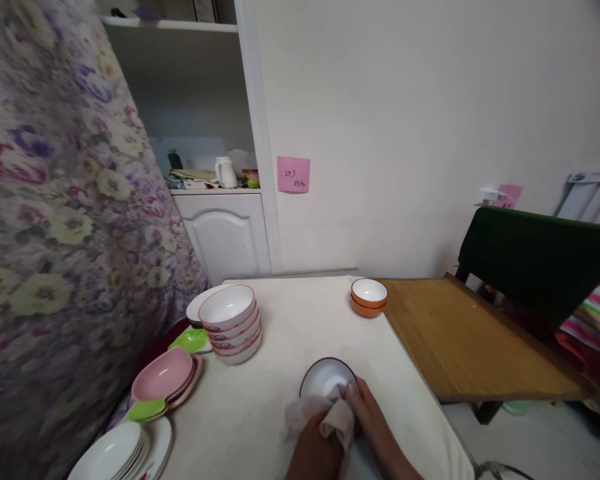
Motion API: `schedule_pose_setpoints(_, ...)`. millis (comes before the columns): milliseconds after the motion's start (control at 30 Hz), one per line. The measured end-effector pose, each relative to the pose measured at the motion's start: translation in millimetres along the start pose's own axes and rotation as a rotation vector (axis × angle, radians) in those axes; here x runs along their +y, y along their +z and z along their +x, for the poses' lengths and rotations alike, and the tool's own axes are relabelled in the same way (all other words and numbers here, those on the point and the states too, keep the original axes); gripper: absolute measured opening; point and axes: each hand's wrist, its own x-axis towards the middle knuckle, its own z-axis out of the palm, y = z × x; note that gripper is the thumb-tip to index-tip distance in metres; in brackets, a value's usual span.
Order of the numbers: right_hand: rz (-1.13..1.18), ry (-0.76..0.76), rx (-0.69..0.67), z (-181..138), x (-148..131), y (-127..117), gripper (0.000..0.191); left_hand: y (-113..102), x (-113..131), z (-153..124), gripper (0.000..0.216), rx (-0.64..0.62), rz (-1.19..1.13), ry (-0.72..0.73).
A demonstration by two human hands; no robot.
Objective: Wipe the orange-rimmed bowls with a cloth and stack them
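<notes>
A small bowl with a white inside and a dark rim (327, 375) is tilted toward me above the front of the table. My right hand (375, 417) grips its right edge, thumb over the rim. In my left hand (317, 448) is a bunched pale cloth (339, 423), its fingers closed around it. The cloth lies against the near part of the bowl and covers it. Farther back, at the right table edge, stands a stack of orange bowls (369, 308) with white insides.
On the left are stacked red-rimmed white bowls (233, 333), pink dishes (164, 377), green leaf-shaped dishes (193, 341) and white plates (111, 453). A pale cloth covers the table (300, 320). A brown wooden board (460, 340) adjoins it on the right, by a dark green chair back (535, 257).
</notes>
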Motion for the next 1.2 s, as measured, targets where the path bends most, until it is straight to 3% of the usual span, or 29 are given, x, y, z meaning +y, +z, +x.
schedule_pose_setpoints(133, -0.054, -0.059, -0.048, 6.6, -6.0, -5.7, 0.049, -16.0, -14.7, 0.8, 0.043, -0.069, 0.196, 0.068)
schedule_pose_setpoints(267, -0.018, -0.042, 0.007, 5.4, 8.5, 7.2, 0.062, 0.5, -4.9, 2.9, 0.041, 0.024, 0.240, 0.017)
schedule_pose_setpoints(367, 0.001, -0.019, 0.017, 1.8, 9.9, 11.0, 0.059, 7.4, -0.6, 4.5, 0.042, 0.009, 0.230, 0.038)
schedule_pose_setpoints(600, -0.079, -0.044, -0.108, 12.6, -1.9, -4.7, 0.050, -28.7, -13.0, 3.6, 0.036, -0.102, 0.278, 0.244)
schedule_pose_setpoints(733, -0.082, -0.035, 0.044, 12.8, 12.5, -1.7, 0.061, 0.3, 2.2, 3.2, 0.039, -0.024, 0.357, 0.104)
schedule_pose_setpoints(833, -0.079, -0.004, 0.079, 5.1, 11.7, 0.7, 0.057, 16.3, 11.0, 4.8, 0.037, -0.079, 0.393, 0.112)
schedule_pose_setpoints(1000, -0.087, -0.035, 0.013, 2.8, -0.3, 1.1, 0.050, -14.9, -2.3, 3.8, 0.036, -0.151, 0.435, 0.225)
schedule_pose_setpoints(1200, -0.120, -0.068, 0.068, 9.3, 7.4, 5.2, 0.054, -49.1, -12.4, -16.1, 0.025, -0.084, 0.489, 0.216)
